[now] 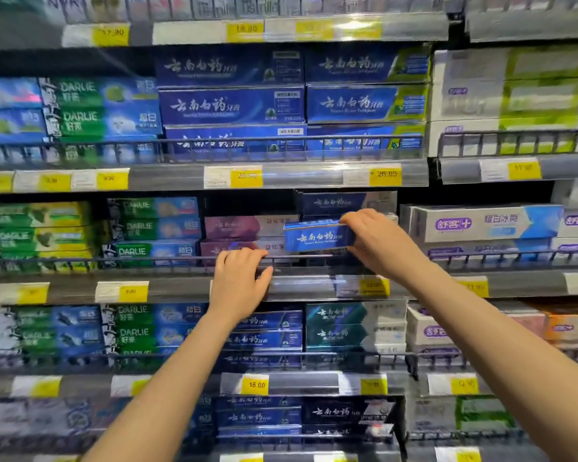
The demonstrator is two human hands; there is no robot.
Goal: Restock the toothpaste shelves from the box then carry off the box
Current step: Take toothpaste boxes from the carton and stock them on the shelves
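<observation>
Holding: right hand (pixel 377 241) pinches a blue carton (pixel 317 236) by its right end, level, just above the rail (pixel 181 260) of the middle shelf (pixel 181 288).
Left grip: left hand (pixel 239 278) curls its fingers over the rail, thumb against the shelf edge; it carries nothing.
Slot: the carton hangs in front of a short stack of like cartons (pixel 331 203), beside purple cartons (pixel 244 226).
Box: not in view, so I cannot tell how much stock remains.
Risk, snag: the carton's lower edge sits close to the rail; pushed in too low, it would likely catch and twist out of the one-ended pinch.
Risk, drop: held by one end only, it may tip at the free end and fall to lower shelves.
Risk, neighbours: a skewed entry could knock the purple cartons askew.
Risk, misplacing: blur hides the price tags (pixel 374 286), so matching the slot is uncertain.
</observation>
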